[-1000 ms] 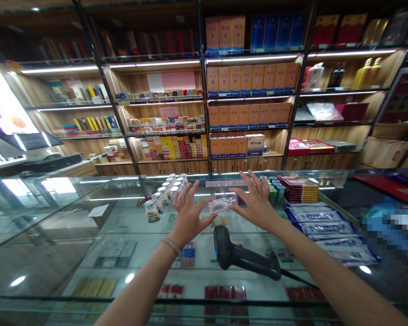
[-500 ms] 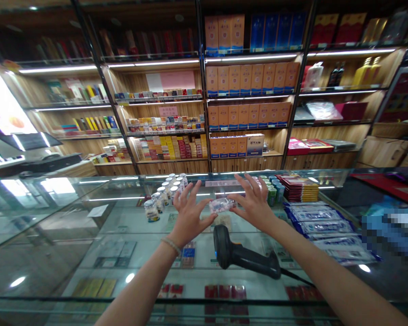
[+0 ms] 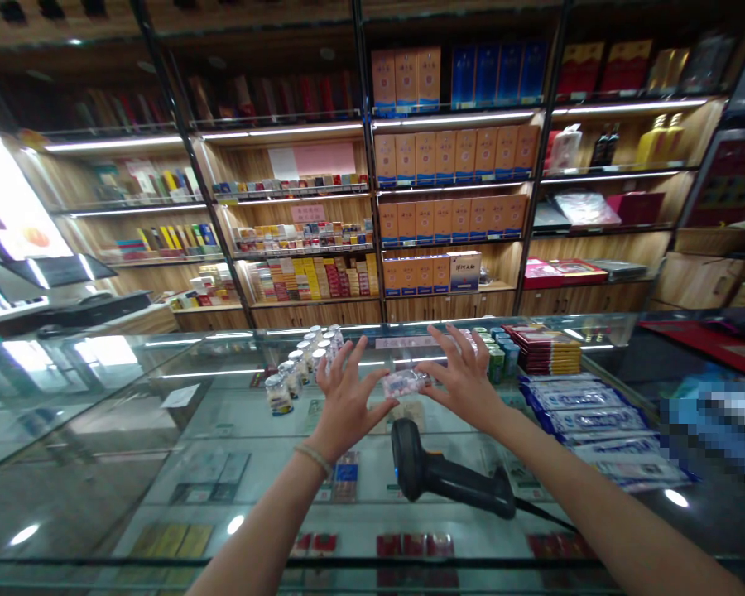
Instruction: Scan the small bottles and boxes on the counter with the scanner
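Note:
Between my two hands lies a small clear bottle (image 3: pixel 405 382) on its side, filled with pale pink and white pieces like candies. My left hand (image 3: pixel 346 397) pinches its left end with thumb and forefinger, the other fingers spread upward. At the capped-looking right end, my right hand (image 3: pixel 465 377) grips with thumb and forefinger, its other fingers raised too. Just below them a black handheld barcode scanner (image 3: pixel 447 476) rests on the glass counter (image 3: pixel 266 463), its cable running off to the right. To the left of my left hand stand rows of small white-lidded bottles (image 3: pixel 279 395).
Green and blue cans (image 3: pixel 502 352), a stack of red-and-gold packets (image 3: pixel 545 348) and blue-white bags (image 3: pixel 596 414) sit on the counter's right. Cigarette-like packs (image 3: pixel 346 476) show under the glass. Behind stand shelves of orange boxes (image 3: pixel 450 217); a monitor (image 3: pixel 62 270) is at left.
The head view has tilted slightly up, so the counter items appear a little lower. Both hands keep hold of the bottle in nearly the same place.

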Demonstrator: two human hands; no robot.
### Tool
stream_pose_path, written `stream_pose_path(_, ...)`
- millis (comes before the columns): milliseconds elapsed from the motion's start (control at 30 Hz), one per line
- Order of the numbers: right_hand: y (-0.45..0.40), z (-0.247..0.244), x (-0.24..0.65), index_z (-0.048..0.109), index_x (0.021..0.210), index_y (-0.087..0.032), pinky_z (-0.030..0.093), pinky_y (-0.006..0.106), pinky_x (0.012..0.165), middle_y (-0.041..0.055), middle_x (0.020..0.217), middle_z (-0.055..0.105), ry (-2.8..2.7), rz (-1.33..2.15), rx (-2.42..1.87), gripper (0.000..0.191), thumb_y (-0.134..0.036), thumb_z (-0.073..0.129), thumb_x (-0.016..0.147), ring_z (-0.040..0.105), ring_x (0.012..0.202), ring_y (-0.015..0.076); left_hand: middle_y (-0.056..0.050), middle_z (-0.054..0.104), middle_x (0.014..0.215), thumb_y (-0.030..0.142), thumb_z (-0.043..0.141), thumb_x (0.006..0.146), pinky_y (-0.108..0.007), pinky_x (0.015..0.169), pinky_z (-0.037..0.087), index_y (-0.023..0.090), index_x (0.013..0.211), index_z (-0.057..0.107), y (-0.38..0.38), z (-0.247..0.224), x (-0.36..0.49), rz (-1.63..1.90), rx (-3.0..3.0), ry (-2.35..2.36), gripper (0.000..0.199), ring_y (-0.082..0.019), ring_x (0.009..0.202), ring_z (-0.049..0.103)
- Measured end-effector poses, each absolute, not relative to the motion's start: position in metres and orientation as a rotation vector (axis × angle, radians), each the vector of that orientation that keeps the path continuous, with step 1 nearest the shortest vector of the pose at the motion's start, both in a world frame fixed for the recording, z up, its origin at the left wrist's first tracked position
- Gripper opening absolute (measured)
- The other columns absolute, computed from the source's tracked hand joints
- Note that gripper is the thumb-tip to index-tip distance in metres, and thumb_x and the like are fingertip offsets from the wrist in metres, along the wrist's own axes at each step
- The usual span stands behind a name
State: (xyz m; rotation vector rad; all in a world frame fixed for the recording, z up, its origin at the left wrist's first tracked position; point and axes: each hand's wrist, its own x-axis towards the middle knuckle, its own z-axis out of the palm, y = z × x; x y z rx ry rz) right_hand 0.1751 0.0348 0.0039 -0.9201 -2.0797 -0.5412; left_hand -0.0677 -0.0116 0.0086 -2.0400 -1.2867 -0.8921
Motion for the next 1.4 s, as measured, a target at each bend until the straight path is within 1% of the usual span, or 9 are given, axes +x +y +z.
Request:
stream_pose_path(233,0.035,0.016,0.171,0.071,0.111,-0.034,0.002,0.061,0.119,0.0049,0.161,0.037,-2.166,-0.610,-0.922,0.031,-0.045,0.076,0.082,0.022,0.149,0.0336,-0.011,0.036,0.160,0.049,0.073,0.081,-0.064,0.118,0.011,0.031,0.107,0.072,-0.009,0.007,-0.070,-0.922,-2.004,-1.277,0.031,-0.037,0.147,0.029)
stream_pose_path(400,0.033,0.027,0.166,0.070,0.112,-0.034,0.004,0.062,0.119,0.0059,0.162,0.033,-2.177,-0.677,-0.927,0.032,-0.042,0.076,0.082,0.022,0.150,0.0321,-0.010,0.037,0.159,0.048,0.074,0.081,-0.063,0.118,0.015,0.031,0.105,0.073,-0.010,0.007,-0.071,-0.995,-1.946,-1.281,0.030,-0.038,0.145,0.031)
stream_pose_path(567,0.020,0.033,0.164,0.067,0.123,-0.036,0.007,0.063,0.119,0.0079,0.162,0.033,-2.186,-0.635,-1.007,0.034,-0.042,0.068,0.090,0.024,0.149,0.0335,-0.010,0.039,0.158,0.047,0.073,0.081,-0.063,0.117,0.017,0.030,0.106,0.073,-0.009,0.004,-0.074,-1.034,-1.927,-1.310,0.030,-0.039,0.144,0.032)
stream_pose_path(700,-0.005,0.032,0.167,0.062,0.133,-0.035,0.015,0.064,0.118,0.0109,0.160,0.037,-2.141,-0.541,-1.124,0.040,-0.047,0.055,0.096,0.025,0.149,0.0359,-0.009,0.039,0.158,0.047,0.073,0.082,-0.062,0.118,0.016,0.030,0.107,0.074,-0.006,0.002,-0.075,-1.055,-1.912,-1.316,0.030,-0.038,0.143,0.034)
stream_pose_path(833,-0.035,0.021,0.175,0.053,0.143,-0.033,0.017,0.065,0.117,0.0120,0.163,0.030,-2.167,-0.487,-1.184,0.056,-0.061,0.049,0.094,0.020,0.151,0.0384,-0.009,0.041,0.157,0.045,0.072,0.082,-0.062,0.118,0.017,0.030,0.108,0.073,-0.005,0.000,-0.077,-1.070,-1.882,-1.316,0.030,-0.037,0.143,0.033)
stream_pose_path(967,-0.058,0.000,0.181,0.046,0.148,-0.030,0.011,0.070,0.116,0.0165,0.163,0.027,-2.261,-0.435,-1.166,0.085,-0.079,0.057,0.079,0.017,0.151,0.0433,-0.010,0.044,0.154,0.044,0.071,0.084,-0.062,0.118,0.018,0.030,0.109,0.072,-0.004,-0.001,-0.078,-1.070,-1.861,-1.315,0.029,-0.036,0.144,0.032)
stream_pose_path(1067,-0.067,-0.016,0.180,0.045,0.149,-0.031,0.010,0.073,0.114,0.0171,0.165,0.023,-2.273,-0.392,-1.178,0.095,-0.083,0.061,0.071,0.015,0.151,0.0454,-0.010,0.045,0.154,0.044,0.070,0.084,-0.062,0.117,0.019,0.030,0.110,0.071,-0.003,-0.002,-0.079,-1.070,-1.861,-1.308,0.029,-0.036,0.143,0.033)
stream_pose_path(1233,-0.072,-0.036,0.172,0.054,0.141,-0.026,0.011,0.074,0.114,0.0185,0.162,0.029,-2.227,-0.368,-1.256,0.092,-0.081,0.065,0.069,0.020,0.149,0.0463,-0.010,0.046,0.153,0.045,0.070,0.084,-0.061,0.117,0.020,0.030,0.110,0.071,-0.004,-0.003,-0.080,-1.046,-1.868,-1.310,0.030,-0.035,0.143,0.034)
stream_pose_path(1400,-0.077,-0.040,0.166,0.065,0.125,-0.023,0.010,0.073,0.115,0.0185,0.160,0.034,-2.203,-0.400,-1.309,0.071,-0.073,0.066,0.074,0.025,0.148,0.0454,-0.009,0.049,0.150,0.046,0.071,0.083,-0.060,0.117,0.019,0.031,0.107,0.072,-0.004,-0.004,-0.079,-1.050,-1.859,-1.313,0.028,-0.034,0.142,0.035)
